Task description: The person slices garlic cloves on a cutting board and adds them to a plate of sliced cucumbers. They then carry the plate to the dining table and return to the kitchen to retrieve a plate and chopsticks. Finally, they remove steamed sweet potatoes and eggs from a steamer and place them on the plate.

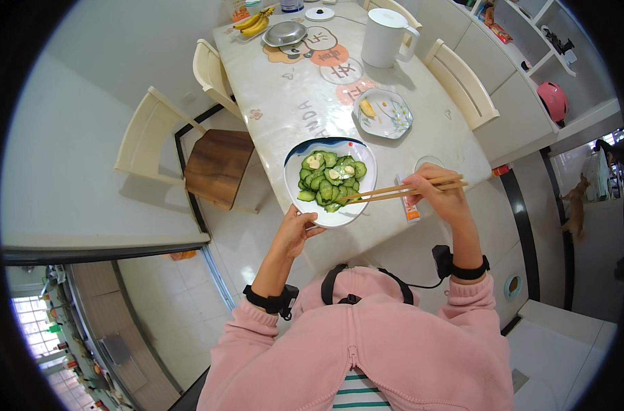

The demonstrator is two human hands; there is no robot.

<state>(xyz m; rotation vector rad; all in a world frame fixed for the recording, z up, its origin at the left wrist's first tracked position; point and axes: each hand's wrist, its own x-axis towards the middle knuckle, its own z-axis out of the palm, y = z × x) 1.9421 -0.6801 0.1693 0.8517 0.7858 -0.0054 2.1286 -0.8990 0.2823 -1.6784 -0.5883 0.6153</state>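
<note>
My left hand (295, 232) grips the near rim of a white plate (312, 218) with a dark blue edge, thumb on top and fingers beneath. On it lies a heap of sliced cucumber (325, 186) with pale pieces that look like garlic. A pair of wooden chopsticks (389, 194) is held in my right hand (435, 192), over the table's near right part. Their tips touch the right side of the cucumber heap. Just beyond my right hand is a clear round glass (429, 161), partly hidden by it. A white and orange packet (411, 209) lies under the chopsticks.
Farther up the table (276, 113) are a patterned plate (381, 128) with a yellow piece of food, a white pitcher (386, 41), a lidded metal dish (286, 33) and bananas (255, 23). A wooden-seated chair (219, 167) stands left; another chair (461, 85) stands right.
</note>
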